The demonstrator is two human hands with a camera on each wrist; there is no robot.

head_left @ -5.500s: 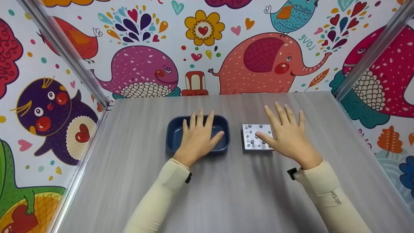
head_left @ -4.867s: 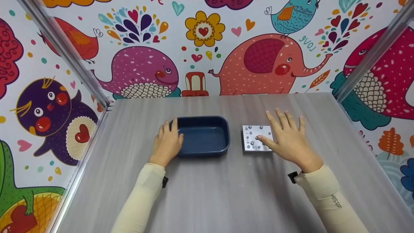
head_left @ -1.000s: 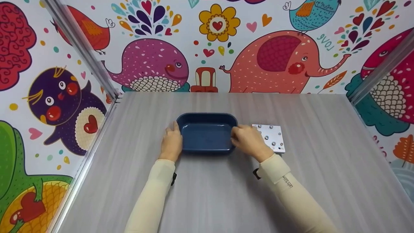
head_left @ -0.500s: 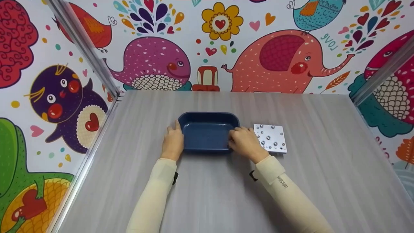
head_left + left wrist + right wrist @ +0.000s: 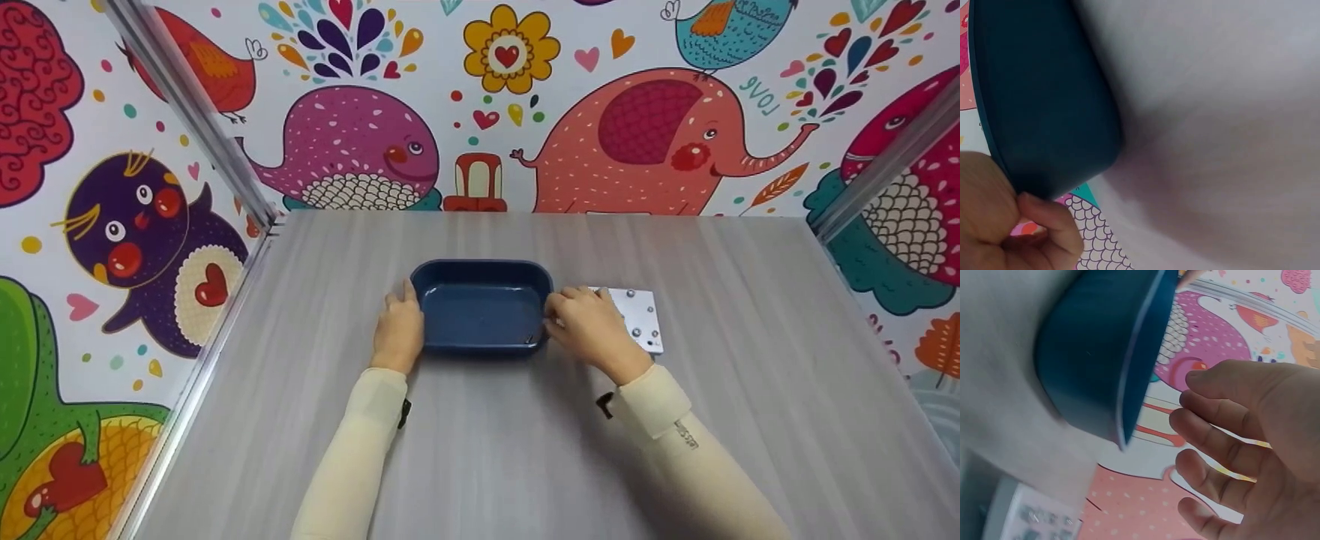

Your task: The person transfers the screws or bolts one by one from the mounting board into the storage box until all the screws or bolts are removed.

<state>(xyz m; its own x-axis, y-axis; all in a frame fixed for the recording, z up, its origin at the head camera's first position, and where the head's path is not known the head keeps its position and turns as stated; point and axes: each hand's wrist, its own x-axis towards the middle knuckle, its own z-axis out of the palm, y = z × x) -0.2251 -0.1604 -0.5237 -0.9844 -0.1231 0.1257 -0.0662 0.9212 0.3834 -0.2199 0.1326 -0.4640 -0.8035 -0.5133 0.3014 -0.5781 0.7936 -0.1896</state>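
Observation:
A dark blue rectangular container (image 5: 480, 319) stands on the table in the head view. My left hand (image 5: 398, 328) grips its left rim, thumb and fingers pinching the edge in the left wrist view. In the container's near right corner lies a small dark thing (image 5: 529, 339), too small to make out. My right hand (image 5: 592, 326) is at the right rim, between the container and a silver metal plate with bolts (image 5: 639, 319). Its fingers (image 5: 1207, 433) are loosely bent and hold nothing in the right wrist view. The hand hides the plate's left part.
The grey wood-grain table (image 5: 480, 450) reaches back to a printed wall (image 5: 360, 142). Metal frame posts (image 5: 195, 112) stand at the left and right corners. The bolted plate sits to the right of the container.
My left hand has gone from over the container to its left rim. My right hand, over the right rim half a second ago, has drawn back rightward; the small dark thing now shows inside.

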